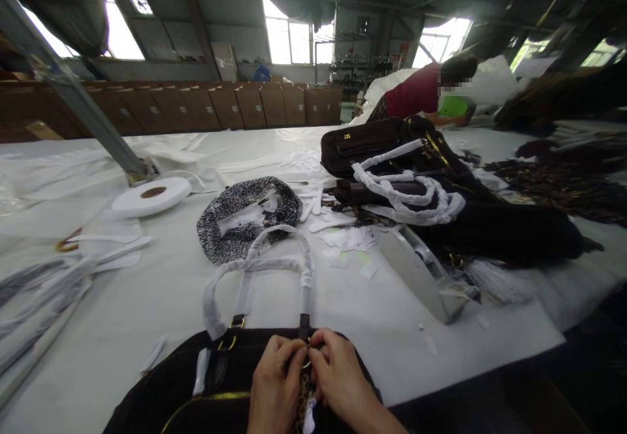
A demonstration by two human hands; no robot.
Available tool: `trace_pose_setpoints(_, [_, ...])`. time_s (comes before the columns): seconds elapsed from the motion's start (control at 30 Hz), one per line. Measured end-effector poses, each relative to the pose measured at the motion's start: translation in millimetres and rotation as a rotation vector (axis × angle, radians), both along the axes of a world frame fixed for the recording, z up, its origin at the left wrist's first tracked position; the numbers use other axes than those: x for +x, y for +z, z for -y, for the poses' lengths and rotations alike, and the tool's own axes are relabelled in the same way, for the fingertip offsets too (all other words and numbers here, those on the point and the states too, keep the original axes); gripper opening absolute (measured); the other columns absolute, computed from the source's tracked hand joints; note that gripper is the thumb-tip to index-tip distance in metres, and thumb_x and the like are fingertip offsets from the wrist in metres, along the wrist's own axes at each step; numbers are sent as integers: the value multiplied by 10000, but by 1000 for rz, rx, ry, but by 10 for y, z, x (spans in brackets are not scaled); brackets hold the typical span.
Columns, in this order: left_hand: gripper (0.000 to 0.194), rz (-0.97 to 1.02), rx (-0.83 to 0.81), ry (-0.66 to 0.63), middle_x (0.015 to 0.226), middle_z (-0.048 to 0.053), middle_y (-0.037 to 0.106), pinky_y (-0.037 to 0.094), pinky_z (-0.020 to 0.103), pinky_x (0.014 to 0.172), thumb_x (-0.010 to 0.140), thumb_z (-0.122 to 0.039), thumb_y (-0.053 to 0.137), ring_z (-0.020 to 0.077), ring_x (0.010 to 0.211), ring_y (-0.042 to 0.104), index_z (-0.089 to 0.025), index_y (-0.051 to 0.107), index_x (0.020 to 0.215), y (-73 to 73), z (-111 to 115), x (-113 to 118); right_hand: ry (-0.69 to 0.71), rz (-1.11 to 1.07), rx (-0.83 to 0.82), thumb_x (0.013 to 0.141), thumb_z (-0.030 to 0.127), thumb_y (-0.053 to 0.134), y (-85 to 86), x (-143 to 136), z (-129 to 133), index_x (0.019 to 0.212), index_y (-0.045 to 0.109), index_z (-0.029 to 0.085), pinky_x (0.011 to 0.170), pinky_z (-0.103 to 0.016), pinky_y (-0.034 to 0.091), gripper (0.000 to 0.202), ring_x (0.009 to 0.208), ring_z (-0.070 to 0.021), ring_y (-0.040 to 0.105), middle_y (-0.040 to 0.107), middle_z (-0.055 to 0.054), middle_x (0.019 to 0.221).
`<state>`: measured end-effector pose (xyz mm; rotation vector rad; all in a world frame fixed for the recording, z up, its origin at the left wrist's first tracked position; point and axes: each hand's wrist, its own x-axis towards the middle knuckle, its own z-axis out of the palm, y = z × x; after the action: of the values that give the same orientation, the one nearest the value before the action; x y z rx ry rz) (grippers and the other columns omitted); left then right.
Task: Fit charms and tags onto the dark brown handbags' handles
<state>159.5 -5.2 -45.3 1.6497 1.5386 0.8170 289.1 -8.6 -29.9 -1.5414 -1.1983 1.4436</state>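
Note:
A black handbag (196, 362) with gold zip and rings lies at the table's near edge, its two handles (306, 264) wrapped in white film and standing up. At the base of the right handle, my left hand (279, 375) and my right hand (337, 368) meet with thumbs and fingertips pinched around a small gold ring (306, 359). Below the ring hangs a leopard-patterned strip (302, 398), partly hidden between the hands. A white-wrapped zip pull (200, 372) lies on the bag's left part.
A speckled knit cap-like piece (220, 225) holds white scraps. Beyond are a white tape roll (151, 197), a grey tape dispenser (424, 270) and more dark bags (490, 225). A metal post (93, 100) rises at left. A person in red (416, 91) bends over behind the table.

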Motion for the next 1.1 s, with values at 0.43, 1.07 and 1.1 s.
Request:
trace_pose_setpoints(0.43, [234, -66, -154, 65, 739, 9, 681, 433, 279, 672, 743, -423, 567, 203, 714, 617, -223, 686, 722, 181, -132, -30, 252, -86, -152, 782, 150, 410, 35, 163, -183, 906, 450, 197, 296, -142, 375, 138, 298, -85, 480, 528, 89, 451])
trace_pose_setpoints(1.07, [267, -4, -245, -90, 632, 19, 672, 404, 248, 589, 700, -413, 620, 184, 635, 580, -155, 681, 667, 155, -290, -136, 334, -148, -234, 817, 67, 378, 33, 197, -280, 790, 422, 177, 322, -148, 401, 122, 298, -82, 490, 525, 85, 400])
trace_pose_setpoints(1.1, [272, 1, -244, -98, 627, 16, 669, 404, 244, 583, 698, -418, 623, 179, 627, 576, -154, 680, 666, 155, -295, -139, 333, -158, -233, 817, 69, 379, 30, 201, -280, 793, 426, 178, 323, -149, 401, 122, 298, -82, 488, 526, 85, 400])
